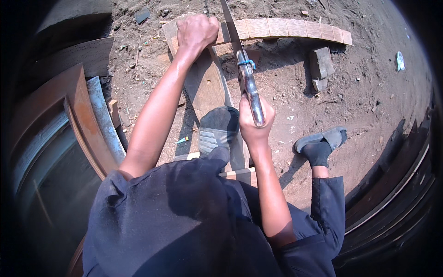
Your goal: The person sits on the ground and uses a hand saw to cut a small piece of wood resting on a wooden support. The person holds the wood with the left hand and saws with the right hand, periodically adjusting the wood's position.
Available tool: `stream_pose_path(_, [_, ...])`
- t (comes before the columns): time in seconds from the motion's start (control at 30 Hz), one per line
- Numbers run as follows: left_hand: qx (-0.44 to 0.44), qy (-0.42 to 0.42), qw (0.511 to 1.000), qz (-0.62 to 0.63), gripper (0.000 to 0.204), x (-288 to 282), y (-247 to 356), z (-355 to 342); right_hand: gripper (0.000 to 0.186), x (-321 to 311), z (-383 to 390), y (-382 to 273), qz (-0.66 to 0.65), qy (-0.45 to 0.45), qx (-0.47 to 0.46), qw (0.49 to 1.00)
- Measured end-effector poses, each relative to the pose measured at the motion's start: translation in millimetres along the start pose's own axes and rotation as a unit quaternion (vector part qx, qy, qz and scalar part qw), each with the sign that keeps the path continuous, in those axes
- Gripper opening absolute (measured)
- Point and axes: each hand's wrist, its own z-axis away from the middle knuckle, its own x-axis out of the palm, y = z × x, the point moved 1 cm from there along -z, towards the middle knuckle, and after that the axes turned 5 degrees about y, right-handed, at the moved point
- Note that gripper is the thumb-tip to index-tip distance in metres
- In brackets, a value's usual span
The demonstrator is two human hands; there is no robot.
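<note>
Head view: right hand (254,121) fist-grips a saw (242,60), blade pointing away; left hand (197,31) clamps the sideways-lying wooden strip (286,28).

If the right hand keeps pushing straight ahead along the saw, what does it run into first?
The right hand would most likely first meet the curved wooden strip that the saw crosses, just right of the left hand; depth there is uncertain.

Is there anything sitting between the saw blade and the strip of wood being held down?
Nothing visible. The saw, gripped by the right hand, already meets the wooden strip beside the left hand, which presses the strip onto the plank.
</note>
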Motion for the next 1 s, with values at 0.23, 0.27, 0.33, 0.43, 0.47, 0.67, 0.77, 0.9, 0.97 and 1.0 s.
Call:
stream_pose_path(0.23, [-0.019,-0.083,0.996,0.035,0.045,-13,5,1,0.008,-9,19,5,0.012,-0.005,-0.027,1.0])
stream_pose_path(0.27, [0.002,-0.026,0.999,0.035,0.044,-11,3,0,0.011,3,-6,0,0.003,-0.009,-0.032,0.999])
stream_pose_path(0.33, [0.044,0.084,0.995,0.029,0.043,3,-1,0,0.015,16,-37,-14,-0.012,-0.01,-0.032,0.999])
stream_pose_path(0.43, [0.057,0.064,0.996,0.0,0.041,6,-5,-1,0.016,14,-24,-9,-0.017,0.004,-0.035,0.999])
stream_pose_path(0.47, [0.023,0.029,0.999,0.023,0.04,1,-3,-1,0.015,6,-5,4,0.02,-0.004,-0.052,0.998])
stream_pose_path(0.67, [0.038,0.107,0.992,0.048,0.031,-6,-4,30,0.011,-24,49,0,0.041,-0.019,0.052,0.998])
stream_pose_path(0.77, [0.032,0.124,0.992,0.021,0.033,-9,-6,34,0.014,-13,55,-3,0.033,-0.021,0.077,0.996])
stream_pose_path(0.9, [0.053,0.098,0.992,0.056,0.038,-10,-21,45,0.014,-5,65,-6,0.045,-0.032,0.026,0.998])
stream_pose_path(0.97, [0.037,0.086,0.99,0.11,0.039,-15,-34,53,0.014,-5,68,-16,0.067,-0.053,0.016,0.996])
stream_pose_path(1.0, [0.063,0.147,0.981,0.112,0.038,-20,-40,61,0.013,-5,71,-17,0.081,-0.068,-0.002,0.994])
